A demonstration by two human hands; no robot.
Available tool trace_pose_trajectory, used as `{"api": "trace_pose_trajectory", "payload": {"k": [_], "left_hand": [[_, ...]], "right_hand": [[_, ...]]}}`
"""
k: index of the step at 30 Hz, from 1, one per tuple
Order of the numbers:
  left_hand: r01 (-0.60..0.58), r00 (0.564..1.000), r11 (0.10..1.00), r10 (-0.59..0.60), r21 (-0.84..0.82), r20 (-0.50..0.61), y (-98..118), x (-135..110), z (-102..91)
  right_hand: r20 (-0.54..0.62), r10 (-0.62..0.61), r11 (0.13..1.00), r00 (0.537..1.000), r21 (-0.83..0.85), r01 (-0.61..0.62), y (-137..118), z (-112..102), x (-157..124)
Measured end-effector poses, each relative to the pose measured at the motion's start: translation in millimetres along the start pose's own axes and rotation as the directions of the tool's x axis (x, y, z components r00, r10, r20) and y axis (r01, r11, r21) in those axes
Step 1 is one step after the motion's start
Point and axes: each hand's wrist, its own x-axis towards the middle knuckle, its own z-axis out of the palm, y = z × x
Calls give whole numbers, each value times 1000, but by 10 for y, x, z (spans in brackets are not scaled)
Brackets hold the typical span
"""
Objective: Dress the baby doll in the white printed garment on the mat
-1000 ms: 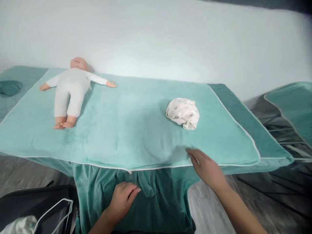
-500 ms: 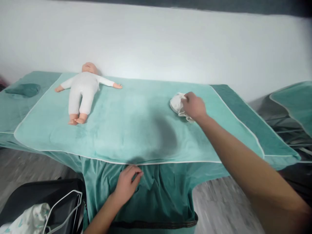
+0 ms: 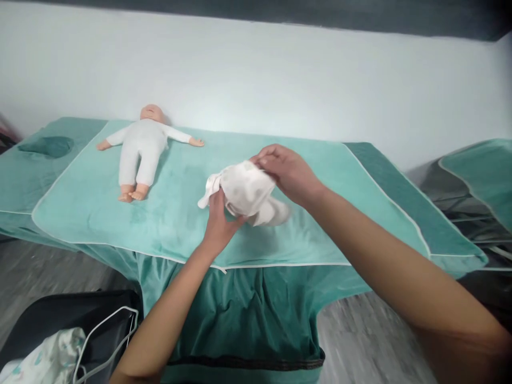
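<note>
Both my hands hold a crumpled white cloth, perhaps a small garment, above the middle of the green-covered bed. My left hand grips its near left side, thumb and fingers closed on the fabric. At the upper right edge, my right hand pinches the cloth between thumb and fingers. The cloth's lower right end hangs loose and is blurred by motion. To the left, a baby doll in a white bodysuit lies on its back, arms spread, apart from my hands.
A black chair at the lower left bears a patterned white cloth and a white hanger. A white wall stands behind the bed. Another green-covered surface is at the right edge.
My right hand has lifted the white cloth and brought it left. My left hand has risen from the bed's front edge and taken hold of it. The doll lies as before.
</note>
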Motion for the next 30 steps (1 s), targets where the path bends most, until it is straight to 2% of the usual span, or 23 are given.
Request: {"api": "trace_pose_trajectory", "payload": {"k": [3, 7, 10, 13, 15, 17, 21, 24, 26, 30], "left_hand": [[24, 998, 995, -29, -101, -49, -145, 134, 5], [93, 985, 980, -116, -175, -129, -276, 142, -187], [205, 953, 941, -255, -269, -165, -234, 124, -346], [314, 919, 864, -381, -393, -103, -100, 140, -417], [322, 923, 848, -380, -421, -58, -11, 157, -417], [288, 944, 870, -329, -401, -35, 34, 163, -400], [252, 961, 904, -277, -345, -23, -75, 117, -390], [296, 949, 921, -313, -254, -27, -268, 42, -438], [311, 944, 930, -326, -196, -50, -394, -14, -485], [343, 935, 923, -354, -171, -36, -548, -116, -513]], "right_hand": [[52, 57, 992, 997, -115, -50, 172, 182, -21], [18, 145, 969, 989, -204, -138, 422, 319, -159], [47, 191, 956, 980, -235, -175, 603, 458, -345], [81, 190, 938, 978, -309, -157, 750, 652, -518], [118, 173, 935, 978, -332, -126, 815, 772, -585], [141, 128, 913, 982, -404, -60, 863, 855, -602], [191, 86, 810, 978, -585, 43, 965, 866, -549], [184, 82, 835, 980, -549, 33, 1020, 779, -508], [114, 74, 885, 991, -465, -13, 1001, 700, -491], [-51, 135, 984, 990, -111, -140, 787, 521, -462]]}}
